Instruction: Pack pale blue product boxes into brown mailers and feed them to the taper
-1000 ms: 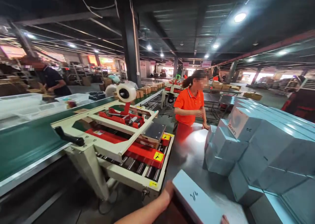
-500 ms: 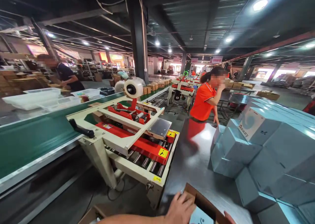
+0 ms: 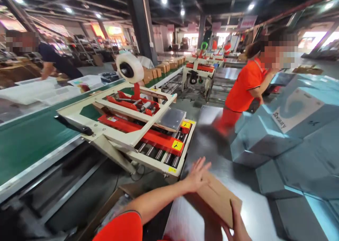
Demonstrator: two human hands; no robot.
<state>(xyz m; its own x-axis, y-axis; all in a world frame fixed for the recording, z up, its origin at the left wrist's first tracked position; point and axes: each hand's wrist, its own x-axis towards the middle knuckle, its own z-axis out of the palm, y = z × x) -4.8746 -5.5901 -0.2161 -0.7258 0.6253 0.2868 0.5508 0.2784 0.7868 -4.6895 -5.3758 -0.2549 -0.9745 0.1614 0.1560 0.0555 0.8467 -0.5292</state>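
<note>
A brown cardboard box (image 3: 218,195) with its top flaps folded down stands on the metal table (image 3: 261,218), low in the view. My left hand (image 3: 198,175) lies at the box's far left end with its fingers spread. At the near right end, my right hand (image 3: 237,221) is against the box's side, partly cut off by the frame's lower edge, gripping that end. Whatever lies inside the box is hidden by the flaps. The sealing machine (image 3: 143,128), with a tape roll (image 3: 129,68) on top, stands just beyond my left hand.
Light-blue boxes (image 3: 280,170) are stacked on the right. A person in an orange shirt (image 3: 242,89) stands behind the table. Left are a green conveyor (image 3: 34,142), white trays (image 3: 29,92) and a person in dark clothes (image 3: 57,60). An open carton (image 3: 106,205) sits low beside my left arm.
The box was open with a light-blue box showing inside; its flaps now cover it. My left hand has spread its fingers. The view has shifted, and the person in orange appears nearer.
</note>
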